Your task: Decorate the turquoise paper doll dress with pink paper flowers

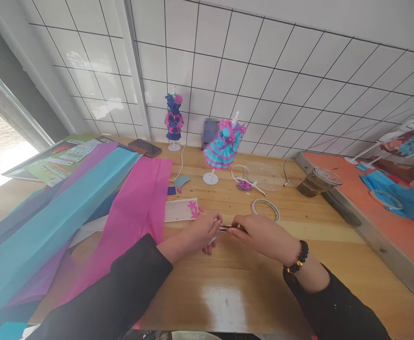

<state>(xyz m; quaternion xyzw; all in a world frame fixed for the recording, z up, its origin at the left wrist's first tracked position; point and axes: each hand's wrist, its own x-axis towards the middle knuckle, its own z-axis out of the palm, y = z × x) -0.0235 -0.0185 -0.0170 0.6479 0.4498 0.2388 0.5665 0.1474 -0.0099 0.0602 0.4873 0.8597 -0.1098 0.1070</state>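
Pointing scissors [224, 228] toward nine o'clock in curled right hand [263, 234], we pinch whitish piece [213, 240] in left hand [204, 230], near tips.

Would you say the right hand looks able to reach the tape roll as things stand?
Probably yes: the tape roll lies just beyond the right hand with nothing visible between them, though that hand holds a dark tool.

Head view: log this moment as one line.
left hand: holds white piece | right hand: holds dark tool, tip at left hand | white ring: beyond right hand
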